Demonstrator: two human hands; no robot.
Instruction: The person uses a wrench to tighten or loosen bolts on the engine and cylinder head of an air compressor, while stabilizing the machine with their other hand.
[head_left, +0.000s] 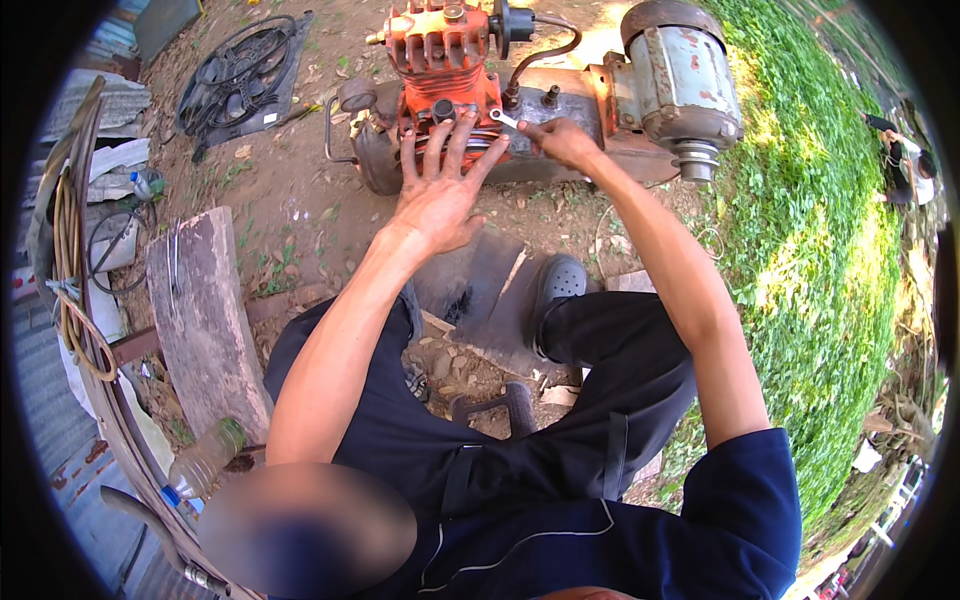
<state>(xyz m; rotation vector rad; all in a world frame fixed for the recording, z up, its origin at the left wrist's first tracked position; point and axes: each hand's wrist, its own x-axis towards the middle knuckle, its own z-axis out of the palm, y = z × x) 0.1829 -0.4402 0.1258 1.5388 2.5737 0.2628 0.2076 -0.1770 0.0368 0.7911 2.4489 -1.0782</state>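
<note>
An orange compressor pump head (443,60) sits on a rusty tank (560,120) on bare dirt, with a grey electric motor (680,85) to its right. My left hand (440,190) lies flat against the pump's side, fingers spread. My right hand (565,140) grips a small silver wrench (506,120) whose head sits at the pump's lower right side. My dark shoe (557,285) rests on a dark sheet in front of the tank.
A black fan shroud (240,75) lies at the upper left. A wooden plank (205,315) and coiled hose (70,280) sit at the left, with a plastic bottle (205,460) below. Green ground cover (810,230) spreads to the right.
</note>
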